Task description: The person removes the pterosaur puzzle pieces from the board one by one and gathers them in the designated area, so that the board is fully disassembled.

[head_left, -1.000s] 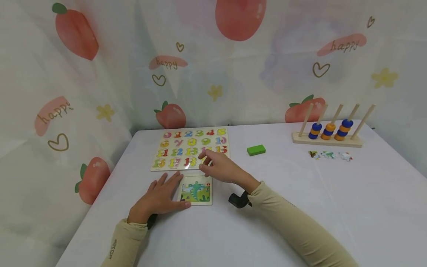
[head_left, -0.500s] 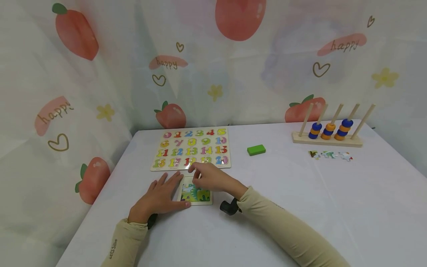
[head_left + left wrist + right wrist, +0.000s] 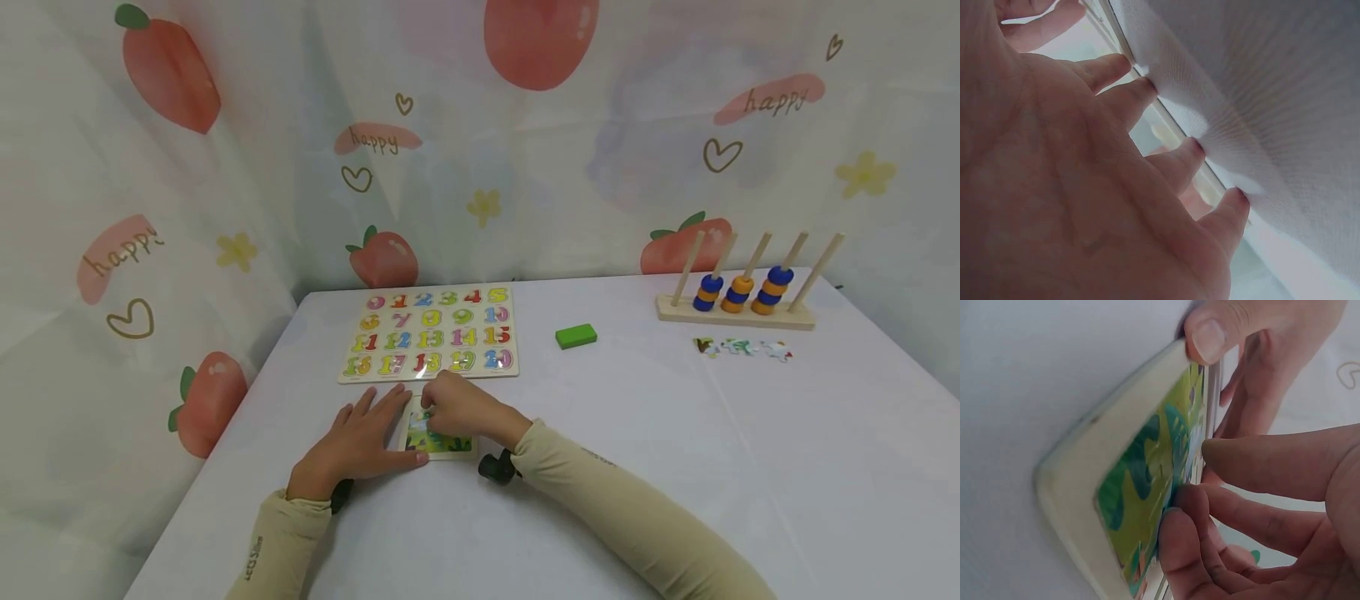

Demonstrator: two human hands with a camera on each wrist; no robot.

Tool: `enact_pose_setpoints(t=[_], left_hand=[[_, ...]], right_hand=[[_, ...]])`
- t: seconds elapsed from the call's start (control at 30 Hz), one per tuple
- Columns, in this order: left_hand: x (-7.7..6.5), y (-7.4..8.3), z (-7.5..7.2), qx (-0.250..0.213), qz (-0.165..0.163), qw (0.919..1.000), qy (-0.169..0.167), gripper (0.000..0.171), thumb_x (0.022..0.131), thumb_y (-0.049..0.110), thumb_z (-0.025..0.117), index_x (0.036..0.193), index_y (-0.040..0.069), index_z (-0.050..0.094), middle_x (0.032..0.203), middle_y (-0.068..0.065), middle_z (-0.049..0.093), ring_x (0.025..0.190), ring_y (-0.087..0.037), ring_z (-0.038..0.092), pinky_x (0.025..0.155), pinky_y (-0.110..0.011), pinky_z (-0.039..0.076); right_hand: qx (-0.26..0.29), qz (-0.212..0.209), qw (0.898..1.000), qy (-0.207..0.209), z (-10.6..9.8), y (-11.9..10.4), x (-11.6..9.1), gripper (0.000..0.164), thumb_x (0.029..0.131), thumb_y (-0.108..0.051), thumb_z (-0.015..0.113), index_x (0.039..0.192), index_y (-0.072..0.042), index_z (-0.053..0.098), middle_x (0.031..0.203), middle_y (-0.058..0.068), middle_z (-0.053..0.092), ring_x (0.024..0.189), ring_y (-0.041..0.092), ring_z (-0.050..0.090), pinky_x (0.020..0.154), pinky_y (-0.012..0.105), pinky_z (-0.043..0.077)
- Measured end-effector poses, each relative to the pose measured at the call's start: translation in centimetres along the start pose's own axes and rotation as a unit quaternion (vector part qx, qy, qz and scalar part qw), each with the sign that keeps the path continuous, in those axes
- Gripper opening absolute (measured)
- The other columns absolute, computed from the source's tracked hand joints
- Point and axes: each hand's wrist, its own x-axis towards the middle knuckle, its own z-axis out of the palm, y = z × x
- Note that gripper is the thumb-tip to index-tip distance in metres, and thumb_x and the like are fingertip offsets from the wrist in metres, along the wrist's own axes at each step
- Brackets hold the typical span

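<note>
In the head view my left hand (image 3: 356, 442) lies with spread fingers along the left side of a small framed jigsaw puzzle (image 3: 442, 456), its thumb at the near edge. The left wrist view shows those straight fingertips (image 3: 1194, 147) by the frame's edge. My right hand (image 3: 465, 408) is over the upper part of the puzzle picture and hides some of it. Up close in the right wrist view, the half-bent fingers (image 3: 1179, 540) touch the green dinosaur picture (image 3: 1132, 506). The right thumb stands a little apart from them, and no loose piece shows between.
Behind the puzzle lies a number board (image 3: 435, 333) with coloured numerals. A green block (image 3: 576, 336) lies right of it. Farther right, several loose jigsaw pieces (image 3: 738, 347) lie in front of a wooden peg stand (image 3: 735, 312) with blue and orange rings.
My right hand has moved down and left from over the number board onto the puzzle picture, its fingers now at the surface. My left hand has stayed put.
</note>
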Motion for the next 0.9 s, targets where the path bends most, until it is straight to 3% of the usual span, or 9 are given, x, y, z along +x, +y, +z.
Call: enact_pose_setpoints(t=[0.23, 0.47, 0.63, 0.9], left_hand=[[0.0, 0.0, 0.0, 0.006, 0.002, 1.0000, 0.001, 0.106, 0.088, 0.063, 0.080, 0.168, 0.012, 0.035, 0.174, -0.013, 0.029, 0.159, -0.049, 0.015, 0.122, -0.075, 0.013], [0.2, -0.4, 0.0, 0.013, 0.009, 0.9999, -0.006, 0.096, 0.096, 0.061, 0.072, 0.169, 0.011, 0.034, 0.176, -0.011, 0.027, 0.159, -0.050, 0.015, 0.122, -0.075, 0.013], [0.2, -0.4, 0.0, 0.007, 0.009, 0.9999, -0.009, 0.093, 0.098, 0.060, 0.070, 0.169, 0.012, 0.034, 0.176, -0.010, 0.026, 0.159, -0.050, 0.013, 0.122, -0.075, 0.012], [0.2, -0.3, 0.0, 0.007, 0.009, 0.9999, -0.004, 0.093, 0.096, 0.060, 0.071, 0.168, 0.012, 0.036, 0.176, -0.010, 0.027, 0.159, -0.050, 0.014, 0.122, -0.075, 0.012]], right_hand=[[-0.011, -0.003, 1.000, 0.010, 0.3, -0.4, 0.0, 0.009, 0.087, 0.004, 0.078, 0.096, 0.005, 0.077, 0.092, 0.005, 0.064, 0.087, 0.016, 0.054, 0.076, 0.028, 0.051], [-0.010, 0.001, 1.000, 0.016, 0.4, -0.6, -0.1, 0.009, 0.092, 0.005, 0.074, 0.101, 0.006, 0.077, 0.099, 0.011, 0.071, 0.091, 0.018, 0.062, 0.081, 0.031, 0.056], [0.020, -0.002, 0.999, 0.025, 0.3, -0.3, 0.0, 0.008, 0.095, 0.006, 0.069, 0.099, 0.004, 0.077, 0.096, 0.011, 0.074, 0.085, 0.017, 0.067, 0.078, 0.030, 0.058], [0.062, -0.001, 0.997, 0.040, 0.6, 0.6, 0.3, 0.007, 0.094, 0.003, 0.071, 0.092, -0.003, 0.069, 0.083, 0.000, 0.064, 0.077, 0.013, 0.057, 0.069, 0.025, 0.048]])
